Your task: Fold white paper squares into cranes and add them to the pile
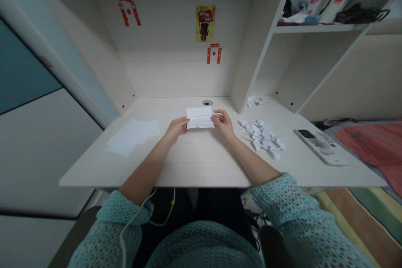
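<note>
Between my two hands is a white sheet of paper (199, 118), with several horizontal creases across its lower part. My left hand (178, 129) pinches its left edge, thumb in front and the other fingers partly hidden behind. At the right edge my right hand (222, 121) grips the paper between thumb and fingers, its index finger raised near the upper corner. To the left on the desk lie overlapping flat white sheets (133, 136). Right of my right forearm is a pile of small folded white paper pieces (263, 136), with a smaller group (256, 101) behind it.
The white desk (201, 163) has a cable hole (207, 103) near its back panel. A phone-like white device (320, 146) lies at the right. An upright divider (266, 42) stands behind the paper pile. A white cable (135, 217) crosses my left sleeve.
</note>
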### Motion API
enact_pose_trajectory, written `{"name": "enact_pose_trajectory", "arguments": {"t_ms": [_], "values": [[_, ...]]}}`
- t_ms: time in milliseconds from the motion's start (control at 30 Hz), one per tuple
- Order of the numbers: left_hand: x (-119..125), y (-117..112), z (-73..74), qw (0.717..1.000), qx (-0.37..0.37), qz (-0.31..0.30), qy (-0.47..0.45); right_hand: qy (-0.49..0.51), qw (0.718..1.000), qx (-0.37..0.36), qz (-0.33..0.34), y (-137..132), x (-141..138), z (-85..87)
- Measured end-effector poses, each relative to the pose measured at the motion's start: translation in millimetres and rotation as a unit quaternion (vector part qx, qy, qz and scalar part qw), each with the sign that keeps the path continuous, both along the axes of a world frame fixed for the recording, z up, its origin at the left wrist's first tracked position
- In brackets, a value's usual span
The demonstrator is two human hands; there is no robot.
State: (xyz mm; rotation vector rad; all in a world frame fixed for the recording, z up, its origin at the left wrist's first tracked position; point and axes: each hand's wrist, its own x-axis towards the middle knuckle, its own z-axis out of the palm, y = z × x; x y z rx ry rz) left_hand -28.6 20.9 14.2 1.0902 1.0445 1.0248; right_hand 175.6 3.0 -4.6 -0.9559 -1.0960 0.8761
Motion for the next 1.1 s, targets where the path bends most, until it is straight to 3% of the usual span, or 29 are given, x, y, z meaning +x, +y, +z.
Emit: {"name": "enact_pose_trajectory", "arguments": {"t_ms": [333, 400, 500, 567, 633, 867, 933, 1100], "values": [[-3.7, 5.9, -1.4, 0.983, -0.114, 0.035, -0.136, 0.001, 0.991, -0.018, 0.134, -7.1, -1.3, 5.3], [-3.8, 4.9, 0.1, 0.982, -0.118, 0.026, -0.145, -0.034, 0.993, -0.007, 0.113, -6.5, -1.9, 3.8], [-2.8, 1.6, 3.0, 0.984, -0.119, 0.028, -0.132, -0.114, 0.993, 0.013, 0.005, -5.1, -2.3, 1.6], [-1.5, -0.3, 4.3, 0.991, -0.095, 0.038, -0.091, -0.131, 0.989, 0.017, -0.061, -4.6, -1.7, 1.4], [-0.1, -1.4, 4.4, 0.998, -0.043, 0.045, -0.024, -0.109, 0.990, 0.003, -0.084, -4.6, -0.9, 2.2], [3.8, -5.4, 1.3, 0.982, 0.120, 0.016, 0.145, -0.029, 0.996, -0.067, -0.044, -5.3, -4.2, 3.9], [4.7, -7.1, 1.0, 0.984, 0.116, 0.007, 0.136, -0.019, 0.996, -0.070, -0.049, -5.6, -5.6, 3.8], [5.3, -7.8, 0.9, 1.000, 0.010, 0.014, 0.010, 0.022, 0.998, -0.050, -0.001, -7.7, -6.4, 4.1]]}}
